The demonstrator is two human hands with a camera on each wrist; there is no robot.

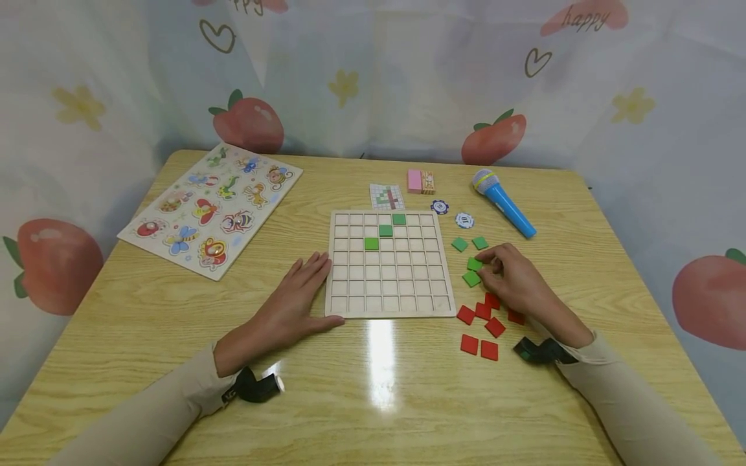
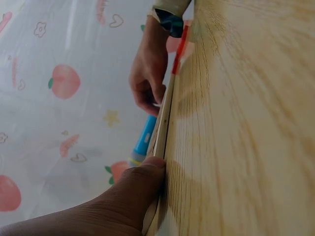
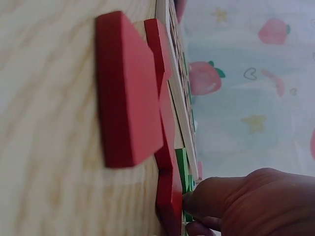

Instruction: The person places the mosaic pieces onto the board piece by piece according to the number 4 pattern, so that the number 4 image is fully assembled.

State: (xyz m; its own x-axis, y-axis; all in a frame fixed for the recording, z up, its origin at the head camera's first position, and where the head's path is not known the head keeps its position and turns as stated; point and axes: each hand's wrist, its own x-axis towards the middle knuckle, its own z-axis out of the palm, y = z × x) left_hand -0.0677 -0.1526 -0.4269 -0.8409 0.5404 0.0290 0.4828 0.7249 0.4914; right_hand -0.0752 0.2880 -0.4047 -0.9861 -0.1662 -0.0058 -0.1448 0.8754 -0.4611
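Fingertips (image 1: pixel 488 266) of right hand (image 1: pixel 515 281) pinching a green tile (image 1: pixel 474 264), at three o'clock off the grid board (image 1: pixel 389 262). Left hand (image 1: pixel 291 304) flat, fingers straight, bracing the board's nine o'clock edge. Best lifted level, then lowered squarely into a cell.

The left hand (image 1: pixel 294 301) lies flat, fingers straight, against the grid board's (image 1: pixel 389 312) left edge. The right hand (image 1: pixel 515 279), fingers curled, pinches right of the board.
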